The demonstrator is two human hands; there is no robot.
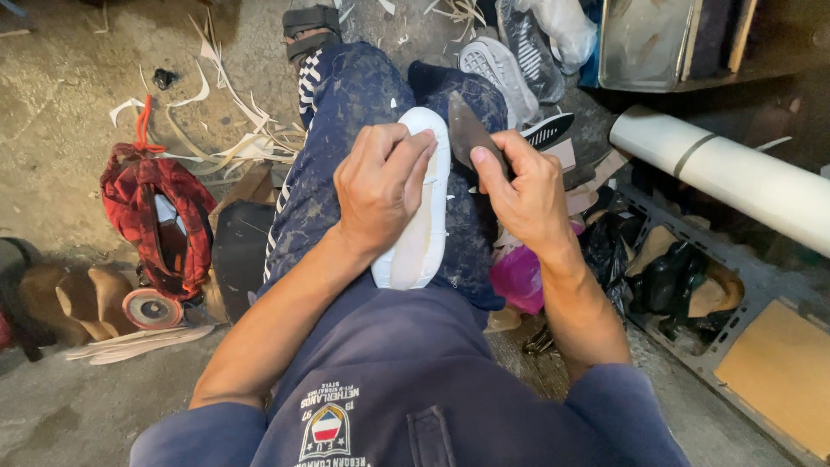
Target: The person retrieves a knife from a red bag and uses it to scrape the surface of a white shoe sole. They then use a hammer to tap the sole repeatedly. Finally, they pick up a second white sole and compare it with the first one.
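Left hand point(380, 186): clamps the white rubber shoe sole point(421, 227), which lies along the person's lap.
Right hand point(527, 195): pinches a dark, flat, pointed blade point(469, 134) just beside the sole's toe edge.
Progress: pale trimmed strips point(233, 143) litter the floor; the sole's trimming looks unfinished.

Left hand point(380, 186) curled, gripping — right hand point(519, 186) pinching

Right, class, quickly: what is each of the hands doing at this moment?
Left hand: closed on the white shoe, pressing it against the lap.
Right hand: closed on a dark pointed blade, tip beside the shoe's edge.
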